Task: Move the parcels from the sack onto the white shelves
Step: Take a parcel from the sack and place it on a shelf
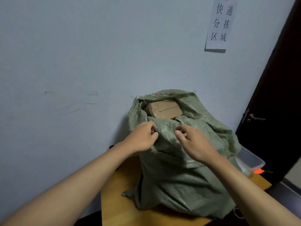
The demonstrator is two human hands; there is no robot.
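Note:
A green woven sack (182,176) stands on a small wooden table (117,185) against the wall. Its mouth is open at the top, and a brown cardboard parcel (164,110) shows inside. My left hand (141,137) pinches the near rim of the sack at the left. My right hand (193,141) has its fingers curled into the fabric of the same rim, a little to the right. Anything deeper in the sack is hidden. No white shelves are in view.
A pale wall fills the background, with a paper sign (219,25) at the upper right. A dark door (276,95) with a lever handle stands at the right. A clear plastic box (250,159) with an orange clip sits behind the sack on the table.

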